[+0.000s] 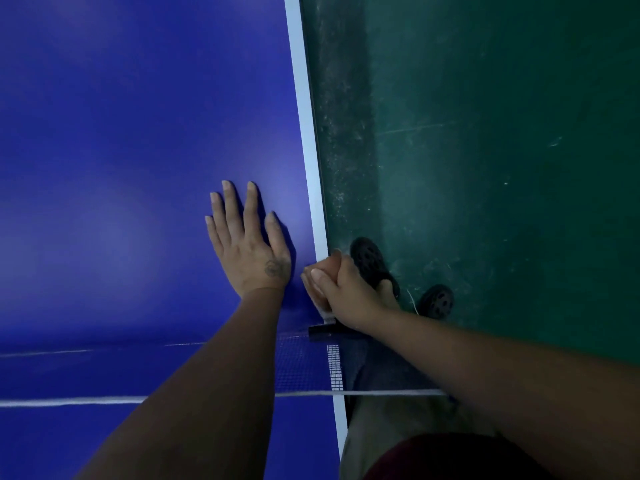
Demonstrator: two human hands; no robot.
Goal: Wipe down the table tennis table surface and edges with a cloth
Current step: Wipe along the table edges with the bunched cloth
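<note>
Cloth point(329, 263) is pretty much buried in my right hand point(346, 289). All that shows is a pale bunched bit at the top of my fist, which is curled tight around it right on the table point(121, 133) edge, on the white border line point(308, 140) just ahead of the black net clamp point(322, 330). My left hand point(249, 251) lies flat on the top beside it, fingers spread, holding nothing. The table's deep blue and a bit glossy, with the net point(301, 365) across it near me. The floor point(485, 133) is dark green and scuffed, and my dark shoes point(367, 261) are down there.
</note>
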